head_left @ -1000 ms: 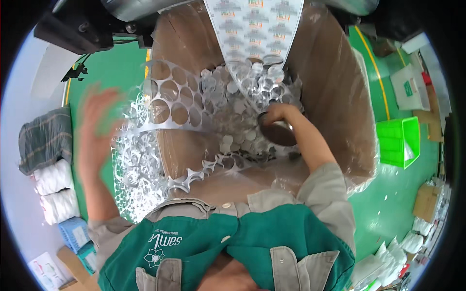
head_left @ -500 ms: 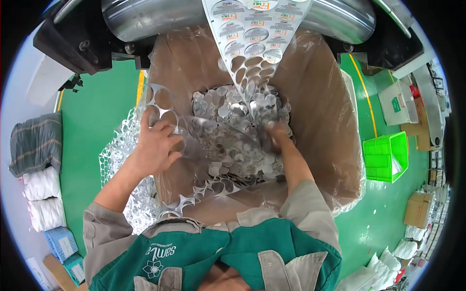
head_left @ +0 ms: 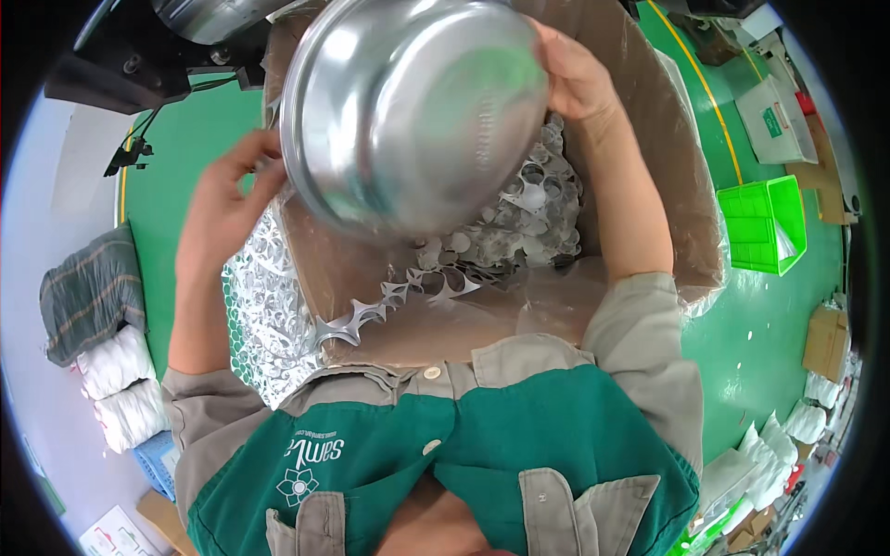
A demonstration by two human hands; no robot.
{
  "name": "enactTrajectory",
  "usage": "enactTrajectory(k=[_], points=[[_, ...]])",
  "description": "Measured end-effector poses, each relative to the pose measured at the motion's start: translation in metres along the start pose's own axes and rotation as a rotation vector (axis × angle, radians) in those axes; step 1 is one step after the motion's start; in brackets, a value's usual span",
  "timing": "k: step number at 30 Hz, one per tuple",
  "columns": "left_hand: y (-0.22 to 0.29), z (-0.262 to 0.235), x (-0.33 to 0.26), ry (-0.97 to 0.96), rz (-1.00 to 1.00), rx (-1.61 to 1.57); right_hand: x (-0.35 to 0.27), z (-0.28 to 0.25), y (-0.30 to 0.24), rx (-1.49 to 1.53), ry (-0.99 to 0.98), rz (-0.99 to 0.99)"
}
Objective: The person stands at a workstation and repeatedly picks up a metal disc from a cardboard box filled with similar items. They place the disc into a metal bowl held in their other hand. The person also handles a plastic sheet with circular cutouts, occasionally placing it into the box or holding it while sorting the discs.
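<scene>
A large shiny steel bowl [head_left: 413,107] is raised upside down above a big cardboard box [head_left: 649,120] lined with clear plastic. My left hand [head_left: 227,208] grips the bowl's rim on its left side. My right hand [head_left: 575,74] holds the rim at the upper right. Inside the box lies a pile of punched silvery foil scrap [head_left: 528,213], a lattice full of round holes. A strip of that foil lattice [head_left: 269,315] hangs over the box's near-left wall.
A green plastic crate [head_left: 765,222] stands on the green floor at right. Folded cloths and white bundles [head_left: 102,352] lie at left, with a dark machine [head_left: 139,56] at the top left. Cartons and bags sit at the far right edge.
Both hands were pressing the foil scrap inside the box; now they hold a steel bowl up over it. The foil strip feeding down from above is hidden behind the bowl.
</scene>
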State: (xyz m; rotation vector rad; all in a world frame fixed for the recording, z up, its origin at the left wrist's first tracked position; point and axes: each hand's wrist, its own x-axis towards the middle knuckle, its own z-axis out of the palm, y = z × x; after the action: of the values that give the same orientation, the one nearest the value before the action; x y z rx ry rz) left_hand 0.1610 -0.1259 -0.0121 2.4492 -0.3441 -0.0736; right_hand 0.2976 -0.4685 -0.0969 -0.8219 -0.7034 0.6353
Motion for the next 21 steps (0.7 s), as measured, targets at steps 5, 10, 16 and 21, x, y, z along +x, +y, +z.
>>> enactTrajectory(k=[5,10,16,21], points=[[0.052,-0.062,-0.049,0.916,0.044,-0.58,-0.014,-0.037,0.106,-0.61,0.312,0.789],[-0.062,-0.142,-0.127,0.53,-0.33,0.093,-0.099,-0.113,0.18,-1.461,0.247,1.104],[-0.014,-0.056,-0.061,0.298,0.002,0.32,-0.1,-0.099,0.162,-1.689,-0.025,1.34],[-0.019,0.052,-0.008,-0.47,0.386,0.682,-0.032,-0.061,0.091,-1.524,-0.055,0.738]])
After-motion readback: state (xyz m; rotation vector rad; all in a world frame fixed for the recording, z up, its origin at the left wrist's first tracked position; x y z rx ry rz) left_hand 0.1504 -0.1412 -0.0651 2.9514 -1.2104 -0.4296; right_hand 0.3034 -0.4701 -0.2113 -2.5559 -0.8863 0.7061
